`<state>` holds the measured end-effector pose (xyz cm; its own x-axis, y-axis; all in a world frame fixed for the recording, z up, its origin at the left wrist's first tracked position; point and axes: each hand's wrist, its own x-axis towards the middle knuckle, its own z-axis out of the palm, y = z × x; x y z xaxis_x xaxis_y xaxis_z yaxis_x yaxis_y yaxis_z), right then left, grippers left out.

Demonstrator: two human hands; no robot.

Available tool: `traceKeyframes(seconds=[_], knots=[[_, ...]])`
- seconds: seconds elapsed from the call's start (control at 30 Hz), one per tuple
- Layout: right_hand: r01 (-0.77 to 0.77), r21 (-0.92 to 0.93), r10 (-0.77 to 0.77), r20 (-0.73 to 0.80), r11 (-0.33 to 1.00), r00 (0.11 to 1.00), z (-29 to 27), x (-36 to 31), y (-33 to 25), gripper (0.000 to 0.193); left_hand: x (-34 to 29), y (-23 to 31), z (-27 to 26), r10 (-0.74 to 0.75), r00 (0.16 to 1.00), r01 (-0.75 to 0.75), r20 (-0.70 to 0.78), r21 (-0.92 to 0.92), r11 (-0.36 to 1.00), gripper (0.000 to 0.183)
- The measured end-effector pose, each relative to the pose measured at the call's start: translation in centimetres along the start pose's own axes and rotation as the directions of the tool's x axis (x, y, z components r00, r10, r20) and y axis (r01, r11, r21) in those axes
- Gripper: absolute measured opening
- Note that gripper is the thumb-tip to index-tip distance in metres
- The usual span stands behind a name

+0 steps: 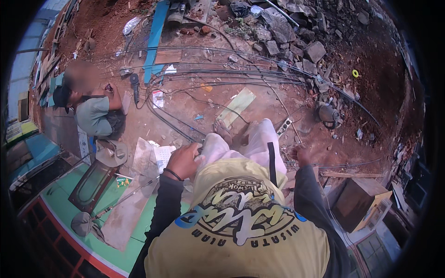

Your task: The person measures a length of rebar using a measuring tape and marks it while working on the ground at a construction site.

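My left hand, with a dark band at the wrist, is beside my left knee. Its fingers are curled in, and whatever is between them is too small to make out. The ends of several long thin dark rods reach the ground just beyond that hand. My right hand hangs low to the right of my right leg. Its fingers are partly hidden and unclear, and more thin rods run along the ground next to it. Between my feet and slightly beyond lies a pale yellow-green board.
A person in a cap squats at left, near a black power tool. A power strip and rounded metal object lie at right. Rubble covers the far right; a wooden box stands near right. Cables cross the ground.
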<state>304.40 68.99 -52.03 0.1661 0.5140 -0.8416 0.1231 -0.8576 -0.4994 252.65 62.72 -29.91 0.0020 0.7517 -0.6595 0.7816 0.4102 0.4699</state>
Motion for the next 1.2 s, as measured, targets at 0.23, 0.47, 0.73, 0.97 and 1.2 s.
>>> traceKeyframes(seconds=[0.23, 0.47, 0.73, 0.97, 1.2], knots=[[0.007, -0.218, 0.028, 0.16, 0.976, 0.987, 8.1, 7.9, -5.4, 0.015, 2.1, -2.0, 2.5, -0.184, 0.981, 0.166, -0.059, -0.229, 0.959, 0.035], [-0.04, -0.445, 0.162, 0.239, 0.895, 0.957, 16.2, 30.9, -6.6, 0.018, 10.9, -3.3, 10.4, -0.224, 0.972, 0.178, -0.069, -0.405, 0.897, 0.033], [0.327, -0.577, -0.067, 0.424, 0.748, 0.903, 30.0, 51.6, -9.3, 0.016, 36.2, -9.8, 18.0, -0.007, 0.973, -0.062, -0.232, -0.287, 0.956, 0.028], [0.349, 0.145, -0.37, 0.53, 0.926, 0.763, 39.4, 57.8, -6.0, 0.018, 52.8, -20.6, 24.4, 0.104, 0.943, -0.13, -0.315, -0.061, 0.99, 0.031], [-0.106, 0.738, -0.725, 0.675, 0.667, 0.137, 42.0, 49.7, -13.9, 0.032, 58.0, -31.3, 27.7, -0.183, 0.983, 0.184, 0.023, -0.126, 0.975, 0.032]])
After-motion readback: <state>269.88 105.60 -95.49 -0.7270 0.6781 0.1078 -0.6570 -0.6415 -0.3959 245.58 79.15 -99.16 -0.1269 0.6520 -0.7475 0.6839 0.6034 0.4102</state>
